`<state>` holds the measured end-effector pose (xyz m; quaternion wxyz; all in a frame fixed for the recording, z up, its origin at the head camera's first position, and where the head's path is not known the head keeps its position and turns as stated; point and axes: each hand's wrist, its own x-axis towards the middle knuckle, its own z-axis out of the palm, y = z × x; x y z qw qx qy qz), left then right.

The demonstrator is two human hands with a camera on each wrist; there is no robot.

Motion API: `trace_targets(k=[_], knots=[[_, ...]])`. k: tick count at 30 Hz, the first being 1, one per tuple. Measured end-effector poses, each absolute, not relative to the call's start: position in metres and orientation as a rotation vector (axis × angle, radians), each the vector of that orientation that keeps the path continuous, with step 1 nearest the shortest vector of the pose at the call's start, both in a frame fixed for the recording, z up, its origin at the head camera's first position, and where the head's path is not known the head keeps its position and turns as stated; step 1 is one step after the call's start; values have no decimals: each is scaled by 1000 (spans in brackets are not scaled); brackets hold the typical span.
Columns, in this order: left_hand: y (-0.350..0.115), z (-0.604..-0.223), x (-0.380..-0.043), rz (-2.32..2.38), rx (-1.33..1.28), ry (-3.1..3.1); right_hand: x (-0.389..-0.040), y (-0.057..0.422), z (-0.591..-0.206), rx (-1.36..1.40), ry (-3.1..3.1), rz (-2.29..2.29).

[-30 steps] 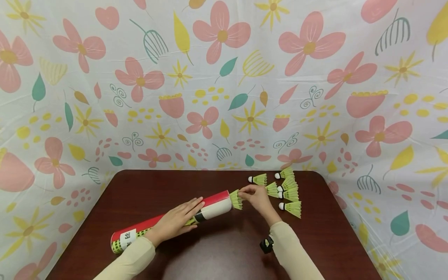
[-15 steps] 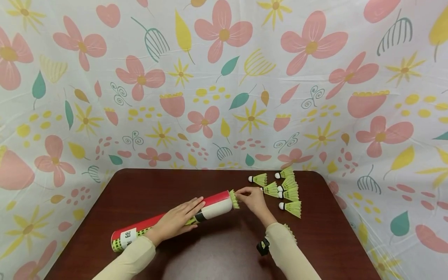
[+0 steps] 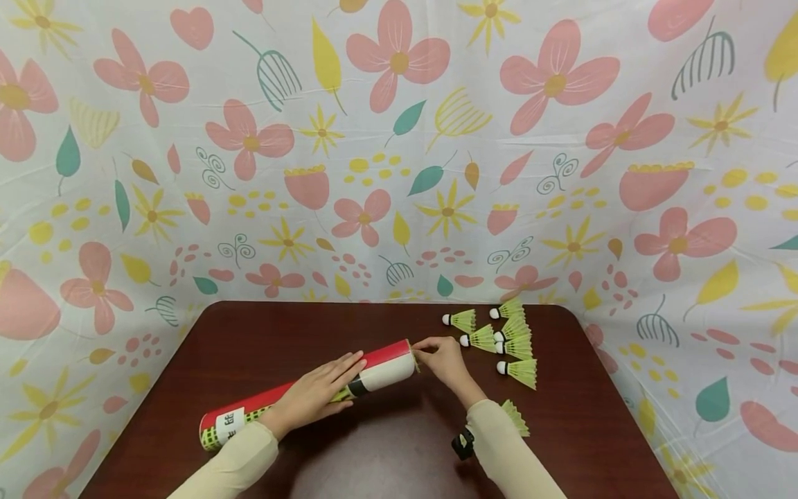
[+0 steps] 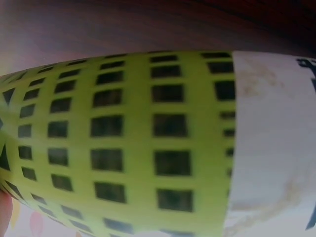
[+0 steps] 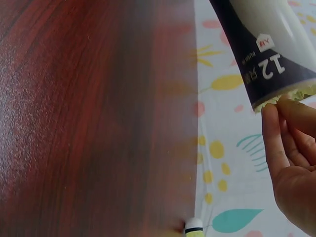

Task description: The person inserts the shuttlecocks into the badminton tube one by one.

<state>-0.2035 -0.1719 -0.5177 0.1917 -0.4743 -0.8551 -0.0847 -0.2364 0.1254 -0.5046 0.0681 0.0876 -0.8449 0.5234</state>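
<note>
A red, white and yellow-green shuttlecock tube [image 3: 386, 366] lies slanted on the table, its mouth toward the right. My left hand [image 3: 316, 384] holds it around the middle from above, fingers across the top and thumb on the near side. Close up in the left wrist view is the tube's dark-squared pattern [image 4: 138, 128]. At the mouth, my right hand [image 3: 445, 360] pinches a yellow shuttlecock, whose skirt edge [image 5: 298, 93] barely shows past the rim in the right wrist view. The rest of that shuttlecock is hidden inside the tube.
Several yellow shuttlecocks [image 3: 517, 372] with white heads lie at the back right of the dark wooden table [image 3: 299, 329]. Another shuttlecock [image 3: 515, 418] is partly behind my right sleeve. A floral cloth [image 3: 399, 173] hangs behind the table.
My right hand has moved slightly left toward the tube, and the pinched shuttlecock has slid in from mostly protruding skirt to just its edge. The left hand and tube have stayed almost still.
</note>
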Motion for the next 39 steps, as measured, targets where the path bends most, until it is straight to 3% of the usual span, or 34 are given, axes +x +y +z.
trace_targets(k=[19, 30, 39], knots=[[-170, -521, -206, -214, -1341, -2342, -233, 141, -500, 356, -2552, 1577], [-175, -521, -201, -220, -1326, -2381, -218, 199, -488, 310, -2558, 1579], [-176, -519, -202, -241, -1326, -2380, -198, 258, -489, 37, -2637, 1586]])
